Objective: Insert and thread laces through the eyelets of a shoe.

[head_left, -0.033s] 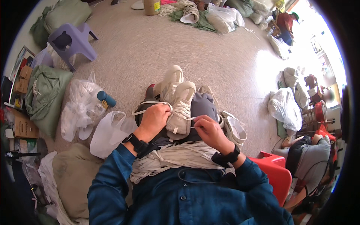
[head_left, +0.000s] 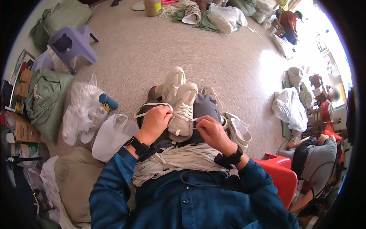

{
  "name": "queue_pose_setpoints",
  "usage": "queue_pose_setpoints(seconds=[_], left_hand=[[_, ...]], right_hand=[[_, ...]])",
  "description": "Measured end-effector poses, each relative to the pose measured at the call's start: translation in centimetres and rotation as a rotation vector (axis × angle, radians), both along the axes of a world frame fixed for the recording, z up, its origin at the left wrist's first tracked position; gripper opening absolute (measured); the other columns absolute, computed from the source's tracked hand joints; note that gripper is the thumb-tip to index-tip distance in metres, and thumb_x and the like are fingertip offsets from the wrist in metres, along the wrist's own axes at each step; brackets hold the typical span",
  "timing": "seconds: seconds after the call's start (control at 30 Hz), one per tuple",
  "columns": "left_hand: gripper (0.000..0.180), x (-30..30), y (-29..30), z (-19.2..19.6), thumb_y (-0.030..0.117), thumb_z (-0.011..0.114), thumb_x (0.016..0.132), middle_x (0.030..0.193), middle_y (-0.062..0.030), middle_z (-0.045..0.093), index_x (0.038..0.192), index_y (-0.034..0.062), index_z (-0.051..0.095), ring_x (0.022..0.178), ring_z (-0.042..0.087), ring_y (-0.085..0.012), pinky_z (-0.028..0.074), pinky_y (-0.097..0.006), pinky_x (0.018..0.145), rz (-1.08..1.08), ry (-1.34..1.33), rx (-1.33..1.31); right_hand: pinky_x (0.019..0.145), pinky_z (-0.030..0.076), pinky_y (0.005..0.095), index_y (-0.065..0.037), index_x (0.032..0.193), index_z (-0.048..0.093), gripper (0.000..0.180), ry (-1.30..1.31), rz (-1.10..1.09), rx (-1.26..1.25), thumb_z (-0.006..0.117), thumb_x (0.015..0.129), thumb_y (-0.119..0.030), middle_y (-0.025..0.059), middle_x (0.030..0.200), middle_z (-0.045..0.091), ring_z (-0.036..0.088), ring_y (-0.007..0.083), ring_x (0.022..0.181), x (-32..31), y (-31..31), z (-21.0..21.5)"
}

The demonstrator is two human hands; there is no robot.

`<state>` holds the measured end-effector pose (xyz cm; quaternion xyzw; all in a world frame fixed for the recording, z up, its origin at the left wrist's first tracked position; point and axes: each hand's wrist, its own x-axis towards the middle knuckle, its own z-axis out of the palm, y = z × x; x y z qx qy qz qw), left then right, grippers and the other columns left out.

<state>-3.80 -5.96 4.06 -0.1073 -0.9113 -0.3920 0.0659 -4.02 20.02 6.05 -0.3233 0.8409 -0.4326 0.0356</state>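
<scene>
A cream lace-up shoe [head_left: 182,128] lies across my lap, its crisscrossed laces [head_left: 185,110] facing up. My left hand [head_left: 157,121] is at its left side, fingers closed on a white shoelace that loops out to the left. On the other side, my right hand [head_left: 210,131] pinches a white lace at the shoe's edge between thumb and fingers. A second cream shoe [head_left: 174,78] rests just beyond the first. Another pale shoe [head_left: 239,131] sits to the right of my knee. Across my lap, nearer my body, spreads a thick bundle of white laces [head_left: 179,158].
To the left are a clear plastic bag [head_left: 82,110], a blue-green bottle [head_left: 108,100], a white bag [head_left: 110,137] and a purple stool [head_left: 74,45]. A red plastic stool [head_left: 280,175] is at my right. Other people [head_left: 290,24] sit along the right side among bags.
</scene>
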Motion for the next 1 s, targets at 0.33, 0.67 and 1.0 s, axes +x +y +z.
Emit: queue_pose_setpoints(seconds=[0.33,0.67,1.0], left_hand=[[0.011,2.1,1.9,1.2,0.013,0.064,0.093,0.086,-0.0164,0.065,0.096,0.0018,0.063,0.081,0.064,-0.0381,0.051,-0.045,0.07,0.03,0.057,-0.183],[0.026,3.9,7.2,2.0,0.011,0.07,0.087,0.088,-0.0202,0.068,0.109,-0.0027,0.065,0.082,0.066,-0.0386,0.051,-0.045,0.072,-0.019,-0.174,0.015],[0.03,4.3,8.4,0.8,0.008,0.067,0.092,0.077,-0.0123,0.069,0.119,-0.0048,0.064,0.058,0.065,-0.019,0.052,-0.034,0.055,0.121,-0.405,0.368]], right_hand=[[0.077,0.051,0.0441,-0.002,0.092,0.062,0.009,0.291,-0.11,0.067,0.066,0.084,-0.004,0.0156,0.104,0.061,0.062,0.0381,0.087,-1.0,0.2,-1.2],[0.067,0.051,0.0435,-0.004,0.088,0.064,0.007,0.172,-0.1,0.116,0.064,0.084,-0.009,0.0126,0.086,0.062,0.065,0.0347,0.08,-1.6,0.0,-2.8],[0.067,0.052,0.0443,-0.003,0.085,0.061,0.008,0.136,-0.08,0.129,0.065,0.083,-0.01,0.014,0.085,0.062,0.065,0.0355,0.079,-1.7,-0.8,-3.2]])
